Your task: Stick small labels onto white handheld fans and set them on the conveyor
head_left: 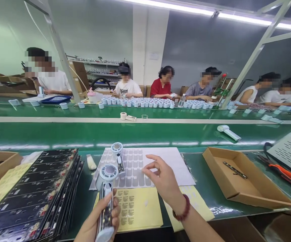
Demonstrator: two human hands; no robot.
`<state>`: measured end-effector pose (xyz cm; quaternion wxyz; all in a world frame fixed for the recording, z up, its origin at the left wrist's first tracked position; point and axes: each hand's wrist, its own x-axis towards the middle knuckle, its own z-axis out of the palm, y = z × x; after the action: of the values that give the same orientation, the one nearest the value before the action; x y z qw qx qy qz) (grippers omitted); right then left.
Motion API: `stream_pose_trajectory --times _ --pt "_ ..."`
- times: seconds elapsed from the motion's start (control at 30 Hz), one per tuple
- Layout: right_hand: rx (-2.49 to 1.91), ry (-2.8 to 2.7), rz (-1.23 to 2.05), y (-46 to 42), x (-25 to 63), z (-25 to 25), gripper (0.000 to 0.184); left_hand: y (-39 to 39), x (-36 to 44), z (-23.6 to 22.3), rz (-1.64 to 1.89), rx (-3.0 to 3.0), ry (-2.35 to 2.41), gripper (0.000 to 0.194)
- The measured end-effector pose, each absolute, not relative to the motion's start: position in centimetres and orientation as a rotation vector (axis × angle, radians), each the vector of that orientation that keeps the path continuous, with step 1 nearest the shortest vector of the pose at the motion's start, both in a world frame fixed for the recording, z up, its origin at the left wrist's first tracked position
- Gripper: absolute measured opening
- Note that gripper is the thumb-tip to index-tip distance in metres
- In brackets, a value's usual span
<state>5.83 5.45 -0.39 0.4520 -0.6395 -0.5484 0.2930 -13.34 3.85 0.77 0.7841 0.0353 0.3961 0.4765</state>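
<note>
A small white handheld fan (105,201) is standing nearly upright above the table's front edge, its round grilled head on top and a dark patterned strip running down its handle. Just beyond it, a sheet of pale rounded stickers (135,168) is lying flat, overlapping a yellow label sheet (137,208).

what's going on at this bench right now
A person's left hand grips a small handheld fan by its handle. The right hand reaches over a sheet of clear stickers, fingertips pinched. A second fan lies on that sheet. Co-workers sit across the green conveyor.
</note>
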Motion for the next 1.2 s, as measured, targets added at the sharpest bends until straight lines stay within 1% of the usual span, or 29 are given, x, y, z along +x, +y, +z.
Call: stream_pose_trajectory --times 0.03,0.1,0.13,0.2,0.27,0.4,0.63,0.8,1.0,1.1,1.2 --pt "-1.497 -1.313 0.832 4.1 5.1 0.1 0.042 4.1 -13.1 1.4 1.039 0.005 0.877 0.002" --pt "-1.284 -1.187 1.102 1.7 3.4 0.8 0.05 4.4 -12.7 2.1 1.061 -0.102 0.914 0.014" --pt "-1.202 -1.126 1.203 0.8 2.5 1.0 0.052 4.5 -12.6 2.3 1.074 -0.142 0.922 0.016" --pt "-1.13 -1.051 1.301 -0.3 1.0 1.3 0.051 4.5 -12.3 2.4 1.103 -0.175 0.928 0.015" --pt "-1.122 -1.011 1.313 -0.5 -0.2 1.3 0.045 4.5 -12.0 2.3 1.123 -0.158 0.918 0.014" --pt "-1.123 -0.965 1.282 0.3 -1.5 1.0 0.038 4.5 -11.6 2.2 1.142 -0.149 0.91 0.018" --pt "-1.199 -1.028 1.269 1.4 -1.7 0.5 0.038 4.8 -11.3 2.5 1.125 -0.145 0.903 0.023" --pt "-1.227 -1.027 1.255 1.6 -1.8 0.6 0.036 5.0 -11.3 2.2 1.15 -0.147 0.927 0.019" --pt "-1.213 -1.078 1.208 1.9 -1.7 0.3 0.033 5.2 -11.4 1.9 1.166 -0.125 0.951 0.019" --pt "-1.235 -1.154 1.087 1.5 -2.0 0.0 0.035 5.3 -11.5 1.7 1.152 -0.148 0.937 0.02" --pt "-1.288 -1.324 0.757 1.0 -2.7 -0.5 0.044 5.2 -11.4 2.3 1.132 -0.198 0.898 0.025"
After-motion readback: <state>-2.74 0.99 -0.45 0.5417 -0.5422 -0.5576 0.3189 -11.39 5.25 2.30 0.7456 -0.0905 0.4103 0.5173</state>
